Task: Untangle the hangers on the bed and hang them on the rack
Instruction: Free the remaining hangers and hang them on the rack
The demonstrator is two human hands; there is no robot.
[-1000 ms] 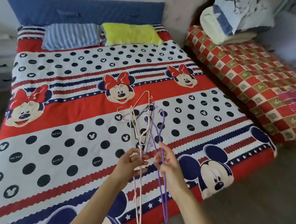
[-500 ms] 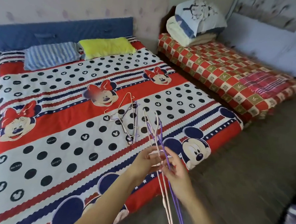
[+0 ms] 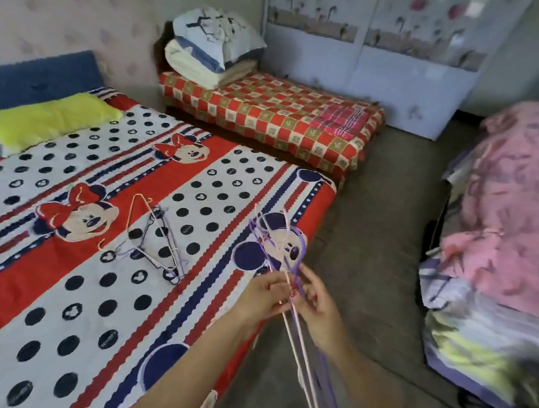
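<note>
Red, white and navy bedspread (image 3: 66, 301) with black dots and cartoon mice. Yellow pillow (image 3: 46, 120) at ten o'clock. Red-and-gold checked mattress cover (image 3: 267, 121) at twelve. Pink flowered bedding (image 3: 514, 203) at three. Pink and purple hangers (image 3: 298, 328) at six.

- A single wide-angle view is taken from head height, beside the near right corner of the bed (image 3: 105, 291).
- The view is directed forward and down, across that corner toward the wardrobe (image 3: 396, 76) at the far wall.
- The hands are seen close below, over the bed's right edge.
- Straight lines are bowed toward the frame edges.
- No second view is provided.
</note>
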